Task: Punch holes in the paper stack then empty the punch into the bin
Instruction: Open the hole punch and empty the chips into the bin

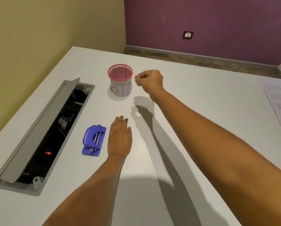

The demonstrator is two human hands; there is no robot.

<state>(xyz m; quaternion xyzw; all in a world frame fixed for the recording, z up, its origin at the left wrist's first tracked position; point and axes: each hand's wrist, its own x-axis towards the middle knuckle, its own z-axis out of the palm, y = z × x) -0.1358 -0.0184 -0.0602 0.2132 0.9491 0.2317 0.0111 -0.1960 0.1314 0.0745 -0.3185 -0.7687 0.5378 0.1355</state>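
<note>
Punch (94, 141): blue two-hole punch, lying flat on the white table (201, 95), handle side up.
Bin (120, 82): pink mesh cup, paper wrap lettered BIN, upright, beyond the punch.
Paper (280, 101): printed white sheets, flat at the table's right, cut off by the frame; possibly a stack.

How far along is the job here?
Done: unclear; holes in the white paper sheets at the right edge cannot be seen. In hand: nothing visible; left hand lies flat beside the blue plastic hole punch, right hand fisted beside the pink mesh bin. Left: nothing confirms emptying.
</note>
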